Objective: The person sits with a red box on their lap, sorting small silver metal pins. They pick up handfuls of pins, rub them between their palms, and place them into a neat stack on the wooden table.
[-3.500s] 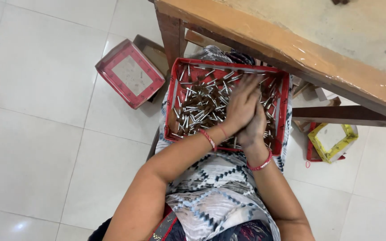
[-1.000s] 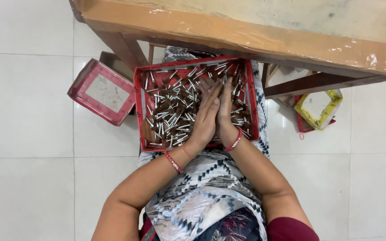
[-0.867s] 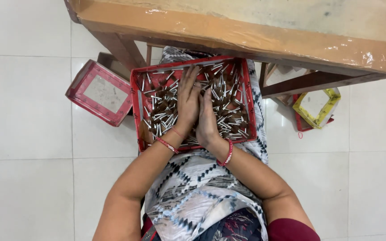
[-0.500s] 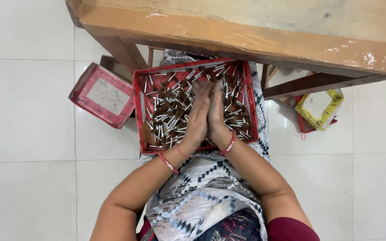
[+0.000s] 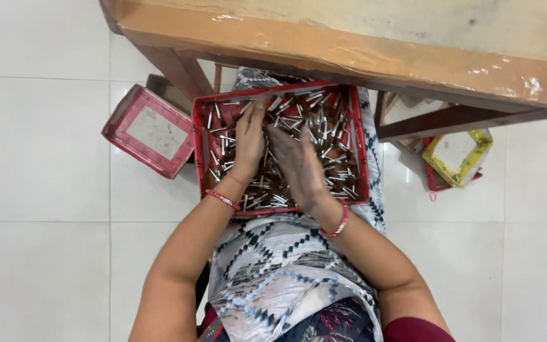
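Observation:
A red tray (image 5: 360,145) rests on my lap, filled with several small silver and brown stick-like pieces (image 5: 337,136). My left hand (image 5: 248,142) lies flat among the pieces in the tray's left half, fingers stretched toward the far rim. My right hand (image 5: 299,166) presses palm-down on the pieces in the middle, fingers spread. Whether either hand grips any pieces is hidden under the palms. Each wrist carries a red bangle.
A wooden table (image 5: 362,44) overhangs the tray's far side. A red box with a pale inside (image 5: 150,130) sits on the white tiled floor at the left. At the right, under the table, lies a yellow-rimmed box (image 5: 460,155) on a red one.
My hands were pressed together over the tray's middle; now they have parted, the left one slid to the left half and the right one lies flat in the middle.

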